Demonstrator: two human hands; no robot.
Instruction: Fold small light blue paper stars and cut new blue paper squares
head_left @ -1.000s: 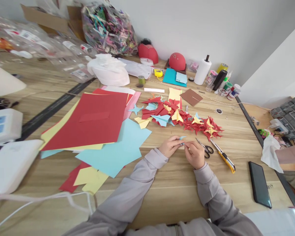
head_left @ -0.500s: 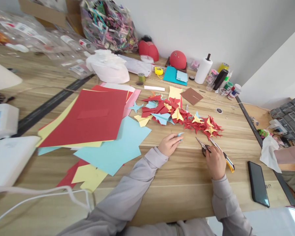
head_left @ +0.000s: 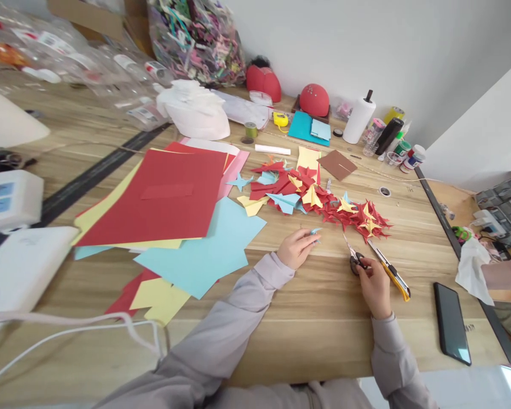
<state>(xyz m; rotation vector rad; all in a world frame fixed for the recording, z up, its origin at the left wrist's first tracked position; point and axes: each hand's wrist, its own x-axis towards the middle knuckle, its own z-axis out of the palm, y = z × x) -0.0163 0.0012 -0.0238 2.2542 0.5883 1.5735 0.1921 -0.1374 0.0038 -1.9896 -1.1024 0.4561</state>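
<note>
Near the middle of the table, my left hand [head_left: 297, 249] pinches a small piece of folded light-blue paper [head_left: 315, 231] between thumb and fingers. To its right, my right hand [head_left: 375, 284] grips the dark handles of a pair of scissors [head_left: 356, 260], whose blades point away from me. A yellow utility knife [head_left: 392, 274] lies just right of that hand. Beyond both hands spreads a pile of red folded paper shapes [head_left: 332, 211], with yellow and blue ones among them. A blue paper plane [head_left: 283, 202] rests at the pile's front.
Stacked red paper sheets [head_left: 179, 196] and loose blue sheets [head_left: 196, 250] cover the left side. A black phone [head_left: 451, 322] lies at the right. Along the back stand a white roll [head_left: 359, 120], red domes and a bag of scraps [head_left: 198, 42]. White cables [head_left: 72, 329] run at front left.
The view has turned slightly left. My right hand and the scissors have shifted a little left, away from the utility knife. My left hand still holds the blue paper.
</note>
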